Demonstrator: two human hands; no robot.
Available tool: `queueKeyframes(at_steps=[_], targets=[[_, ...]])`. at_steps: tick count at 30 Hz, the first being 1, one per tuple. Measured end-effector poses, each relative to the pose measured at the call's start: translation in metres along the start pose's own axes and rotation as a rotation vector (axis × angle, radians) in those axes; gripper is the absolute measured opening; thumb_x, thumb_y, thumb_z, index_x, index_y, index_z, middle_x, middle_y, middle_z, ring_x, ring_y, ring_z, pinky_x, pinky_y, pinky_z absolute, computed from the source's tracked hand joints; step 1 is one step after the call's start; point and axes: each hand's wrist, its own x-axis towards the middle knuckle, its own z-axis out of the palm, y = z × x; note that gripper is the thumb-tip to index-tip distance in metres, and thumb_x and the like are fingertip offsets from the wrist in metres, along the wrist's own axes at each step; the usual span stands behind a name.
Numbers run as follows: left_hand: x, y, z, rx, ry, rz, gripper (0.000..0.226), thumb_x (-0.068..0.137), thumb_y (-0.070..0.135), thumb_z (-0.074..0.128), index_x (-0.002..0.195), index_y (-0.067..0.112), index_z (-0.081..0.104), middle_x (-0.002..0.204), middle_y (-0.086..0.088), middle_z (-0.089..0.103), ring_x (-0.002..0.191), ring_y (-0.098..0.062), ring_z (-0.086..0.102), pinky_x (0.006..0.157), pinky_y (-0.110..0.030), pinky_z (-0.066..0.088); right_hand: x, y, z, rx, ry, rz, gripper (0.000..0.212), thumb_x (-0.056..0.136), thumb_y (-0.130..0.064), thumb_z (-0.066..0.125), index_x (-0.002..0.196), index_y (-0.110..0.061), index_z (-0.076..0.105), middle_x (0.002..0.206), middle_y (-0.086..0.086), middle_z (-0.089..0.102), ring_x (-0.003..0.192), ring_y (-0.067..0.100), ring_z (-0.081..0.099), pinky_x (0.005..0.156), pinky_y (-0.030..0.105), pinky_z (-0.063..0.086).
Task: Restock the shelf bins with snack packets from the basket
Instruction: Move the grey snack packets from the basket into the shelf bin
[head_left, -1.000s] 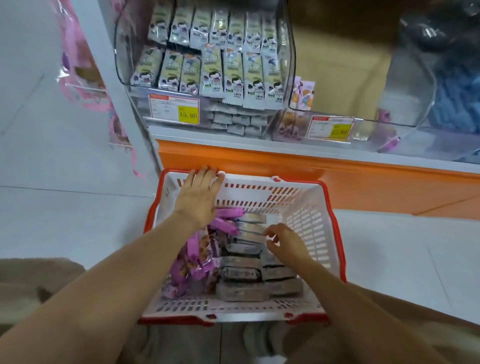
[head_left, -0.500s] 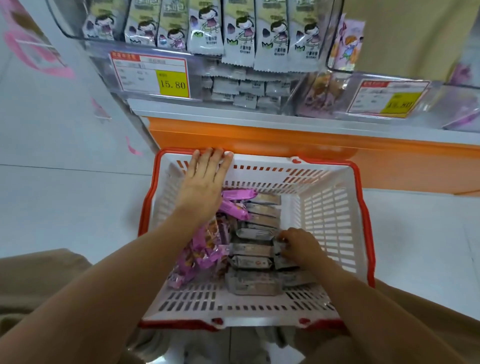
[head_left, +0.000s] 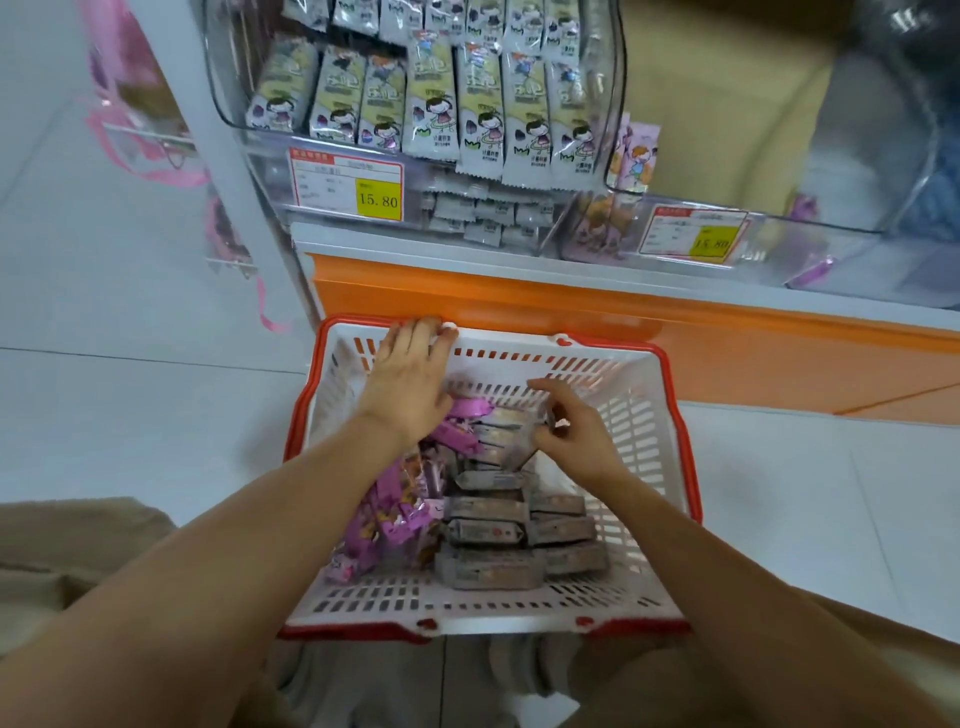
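Grey foil snack packet (head_left: 531, 441) — pinched by right hand (head_left: 571, 436) over white red-rimmed plastic basket (head_left: 639, 426); left hand (head_left: 410, 379) flat, fingers straight, on far rim.

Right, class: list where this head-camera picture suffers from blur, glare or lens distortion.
Head view: motion blur smears the right hand and the grey packet it pinches; glare whitens the clear bin at upper right; the wide lens bows the shelf edge; the left price tag reads sharply, the right price tag is soft.
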Motion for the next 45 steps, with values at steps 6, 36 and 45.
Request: queueKeyframes(at_steps=[6, 36, 45], targets=[[-0.015, 0.014, -0.031, -0.919, -0.413, -0.071, 0.054, 0.093, 0.037, 0.063, 0.143, 0.032, 0.042, 0.134, 0.002, 0.049, 0.119, -0.015, 0.049, 0.100, -0.029, 0.039, -0.008, -0.068, -0.007, 0.225, 0.127, -0.161, 0.030, 0.075, -0.023, 0.055, 0.104, -0.020, 0.064, 0.104, 0.007, 0.062, 0.094, 0.017, 0.058, 0.077, 0.023, 0.050], [-0.032, -0.046, -0.151, 0.188, 0.471, -0.109, 0.089, 0.092, 0.028, 0.055, 0.156, 0.017, -0.006, 0.163, -0.010, 0.007, 0.151, -0.028, -0.003, 0.121, -0.049, -0.006, 0.047, -0.295, -0.006, -0.141, 0.498, -0.495, 0.022, 0.078, -0.020, 0.063, 0.099, -0.027, 0.062, 0.090, 0.002, 0.051, 0.072, 0.012, 0.046, 0.059, 0.020, 0.040], [-0.021, -0.052, -0.144, 0.084, 0.600, -0.051, 0.082, 0.076, 0.014, 0.067, 0.150, 0.011, 0.030, 0.149, -0.013, 0.036, 0.144, -0.032, 0.026, 0.121, -0.050, 0.014, 0.081, -0.307, 0.014, -0.525, 0.545, -0.446, 0.025, 0.084, -0.025, 0.068, 0.109, -0.018, 0.070, 0.109, 0.006, 0.059, 0.084, 0.010, 0.052, 0.068, 0.015, 0.038]])
